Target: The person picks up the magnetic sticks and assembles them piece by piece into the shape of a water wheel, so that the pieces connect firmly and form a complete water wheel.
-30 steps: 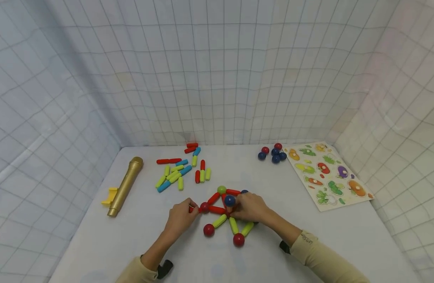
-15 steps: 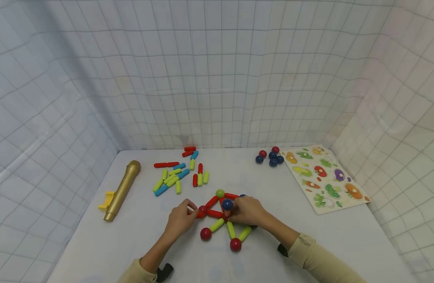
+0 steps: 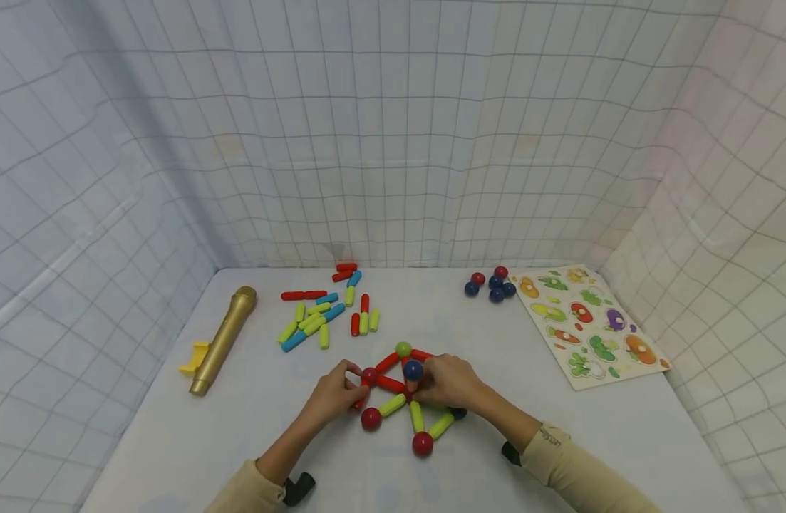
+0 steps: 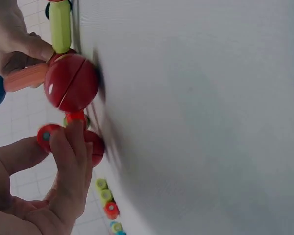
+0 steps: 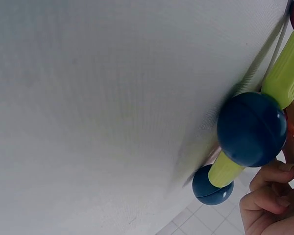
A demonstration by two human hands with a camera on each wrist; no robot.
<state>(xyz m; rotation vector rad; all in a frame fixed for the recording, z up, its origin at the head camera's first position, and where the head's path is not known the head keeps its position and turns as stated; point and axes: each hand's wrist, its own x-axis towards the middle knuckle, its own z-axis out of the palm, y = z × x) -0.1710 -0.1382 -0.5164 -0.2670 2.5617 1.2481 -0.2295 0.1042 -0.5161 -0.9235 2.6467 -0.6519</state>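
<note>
A toy ball-and-stick structure (image 3: pixel 390 384) of red and lime sticks lies on the table between both hands. My left hand (image 3: pixel 334 393) pinches a red stick (image 4: pixel 48 138) between thumb and fingers, beside a red ball (image 3: pixel 369 376) at the structure's left corner. From the central joint an orange stick (image 4: pixel 25 77) stands upright, topped by a blue ball (image 3: pixel 413 370). Around the base of that stick, my right hand (image 3: pixel 451 381) grips the structure and hides part of the right side. Red balls (image 3: pixel 422 444) and a lime ball (image 3: pixel 403 349) form other corners.
Loose red, lime and blue sticks (image 3: pixel 313 325) lie at the back left. Several blue and red balls (image 3: pixel 496 282) cluster at the back right, beside a vegetable puzzle board (image 3: pixel 591 324). A gold toy microphone (image 3: pixel 224 342) and a yellow piece (image 3: pixel 196 358) lie at left.
My left hand has turned the red stick from pointing left to slanting toward the front, close to the left red ball. The right hand keeps its grip; the head view has shifted slightly.
</note>
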